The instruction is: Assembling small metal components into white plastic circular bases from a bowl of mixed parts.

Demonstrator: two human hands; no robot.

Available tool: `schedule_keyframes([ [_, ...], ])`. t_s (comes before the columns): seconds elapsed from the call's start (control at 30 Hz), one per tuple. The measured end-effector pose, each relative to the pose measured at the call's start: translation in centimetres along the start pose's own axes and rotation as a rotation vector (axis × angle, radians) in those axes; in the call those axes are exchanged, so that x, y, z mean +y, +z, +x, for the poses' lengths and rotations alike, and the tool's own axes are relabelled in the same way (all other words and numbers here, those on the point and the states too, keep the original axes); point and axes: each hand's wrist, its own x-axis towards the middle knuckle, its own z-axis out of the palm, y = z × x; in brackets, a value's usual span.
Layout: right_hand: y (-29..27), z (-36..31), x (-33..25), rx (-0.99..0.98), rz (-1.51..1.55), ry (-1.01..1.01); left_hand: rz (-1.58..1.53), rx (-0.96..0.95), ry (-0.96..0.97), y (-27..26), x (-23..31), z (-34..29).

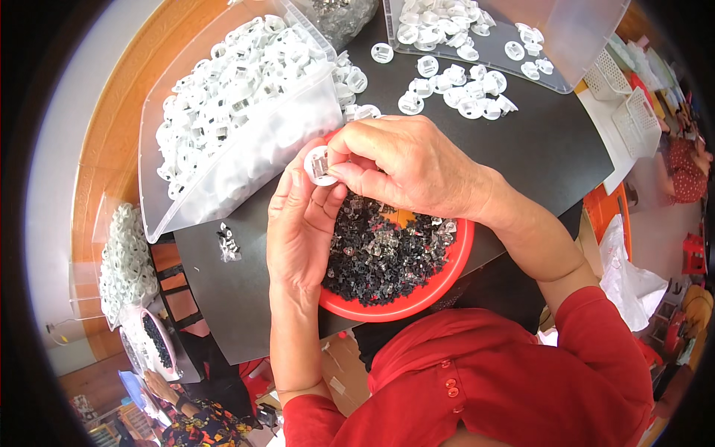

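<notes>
My left hand (296, 223) holds a small white round plastic part (316, 165) between thumb and fingers, its recessed side facing up. My right hand (417, 164) reaches across from the right, its thumb and fingertips pinched together at the part's edge. Whatever sits between those fingertips is too small to make out. Beneath both hands stands a red basin (395, 311) heaped with tiny black and clear plastic pieces (387, 261), with a bit of orange showing among them.
A clear bin (246, 175) of white round parts lies tipped at the left; another clear bin (521, 68) is at the back right. Loose white parts (477, 93) and a few small pieces (229, 242) lie on the dark table (536, 141). Another person's hand (160, 386) shows lower left.
</notes>
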Motion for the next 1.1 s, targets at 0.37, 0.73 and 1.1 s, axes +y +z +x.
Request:
schedule_keyframes([
  [0.37,0.5,-0.4,0.6,-0.017,-0.08,-0.074,0.033,0.021,0.014,-0.3,-0.1,0.0],
  [0.73,0.8,-0.3,-0.1,0.071,-0.027,-0.029,0.023,0.026,0.127,0.1,0.0,-0.3],
  [1.1,1.0,-0.5,1.1,-0.003,-0.328,-0.268,0.085,0.029,0.045,-0.5,-0.3,0.0],
])
